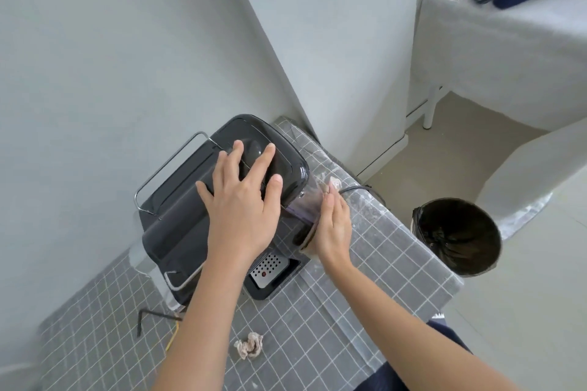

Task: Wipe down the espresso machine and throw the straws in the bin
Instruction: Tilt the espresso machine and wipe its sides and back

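A black straw [149, 319] and a yellow straw [171, 338] are seen lying on the checked tablecloth [317, 327], left of a crumpled tissue [249, 347]; the espresso machine [197, 200] is stood against the wall, and the left hand [241, 203] is laid flat on its top, fingers [233, 155] spread and gripping nothing; a cloth [330, 185] is pressed against the machine's right side by the flat right hand [333, 228], its fingers extended, not clenched; a black-lined bin [457, 235] is placed on the floor beside the table.
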